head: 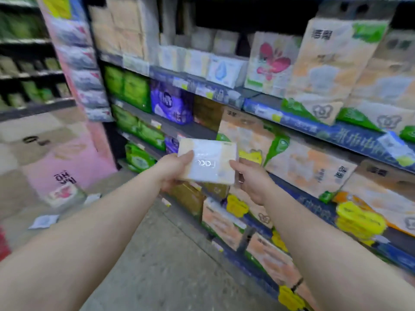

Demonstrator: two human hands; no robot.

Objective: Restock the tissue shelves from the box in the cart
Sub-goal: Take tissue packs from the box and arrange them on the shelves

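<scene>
Both forearms fill the bottom of the frame. My left hand [174,170] curls round the left end of one tissue pack [208,161], thumb on its face; my right hand [250,180] pinches the right edge, fingers behind it out of sight. It sits mid-frame, before the middle shelves [314,129], apart from them. I judge it light, soft and slick-wrapped, so holding the ends suits it. I count one pack in hand; blur defeats counting shelf stock. Neither cart nor box shows.
</scene>
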